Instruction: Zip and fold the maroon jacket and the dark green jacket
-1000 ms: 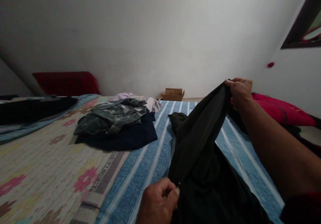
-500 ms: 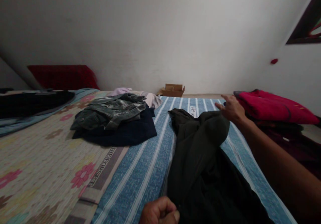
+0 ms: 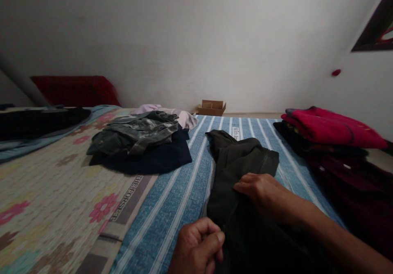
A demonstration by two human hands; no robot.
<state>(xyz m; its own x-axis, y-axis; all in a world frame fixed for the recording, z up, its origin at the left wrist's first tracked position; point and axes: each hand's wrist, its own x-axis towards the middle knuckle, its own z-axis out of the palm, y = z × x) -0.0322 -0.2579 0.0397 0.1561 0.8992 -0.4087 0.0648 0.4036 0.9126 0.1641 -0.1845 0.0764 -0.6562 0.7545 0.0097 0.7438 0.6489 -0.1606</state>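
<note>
A dark olive garment [image 3: 227, 171] lies lengthwise on the blue striped sheet; its exact kind is not clear. My left hand [image 3: 198, 245], low in the view, is closed in a pinch on the garment's left edge. Resting palm down across the cloth's middle is my right hand [image 3: 260, 190], its fingers pointing left and lying on the fabric. Part of the garment's near right side is hidden under my right forearm and in deep shadow.
Left of the garment sits a pile with a grey-green patterned garment [image 3: 138, 133] over a navy one [image 3: 166, 159]. Folded clothes with a red one [image 3: 328, 124] on top are stacked at right. A cardboard box [image 3: 211, 107] stands beyond the bed's far edge, near the wall.
My right hand has come down and nearer from beside the garment's far right part onto its middle. That far right part now lies flatter. My left hand keeps its pinch.
</note>
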